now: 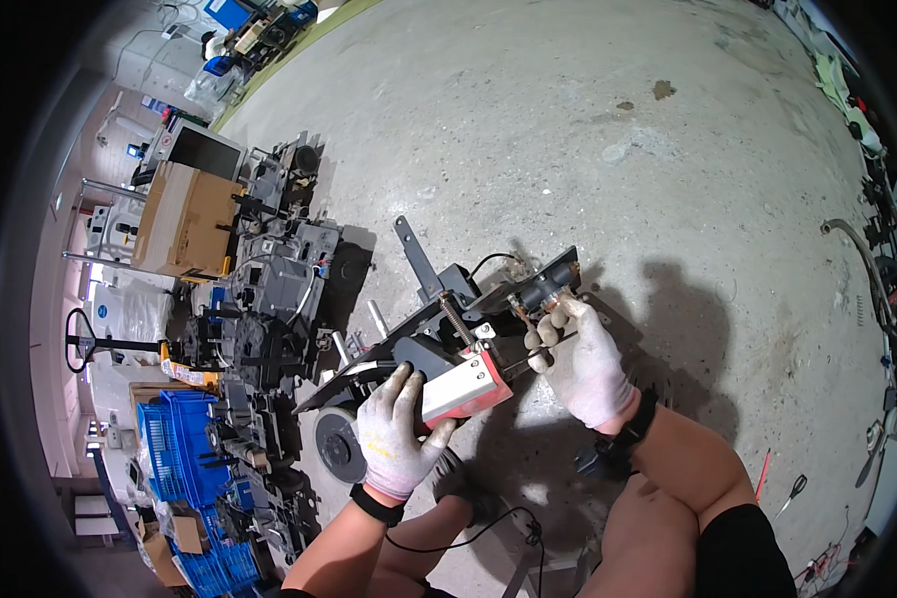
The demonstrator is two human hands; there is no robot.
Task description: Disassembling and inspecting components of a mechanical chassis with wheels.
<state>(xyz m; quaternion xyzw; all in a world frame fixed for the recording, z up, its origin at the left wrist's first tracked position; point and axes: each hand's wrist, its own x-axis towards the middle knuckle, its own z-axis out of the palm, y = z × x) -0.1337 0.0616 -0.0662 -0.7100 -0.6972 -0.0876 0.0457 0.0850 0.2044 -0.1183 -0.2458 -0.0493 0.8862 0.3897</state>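
Before me a black metal drive assembly (439, 309) with a wheel (341, 445), a coil spring (455, 321) and a flat bracket arm (416, 257) is held tilted above the floor. My left hand (393, 434), in a whitish knitted glove, grips it beside a red-and-silver block (465, 389); its fingers lie over a dark rounded part and its thumb is at the block's lower edge. At the far right end, my gloved right hand (585, 364) has its fingers curled at a dark cylindrical part (546, 287). Its palm side is partly hidden.
On the left stand several similar wheeled units (279, 274), a cardboard box (184, 219) and blue plastic crates (184, 448). A thin black cable (468, 543) hangs between my legs. Scissors (796, 486) and a red stick-like tool (763, 474) lie on the concrete floor (568, 130) at the right.
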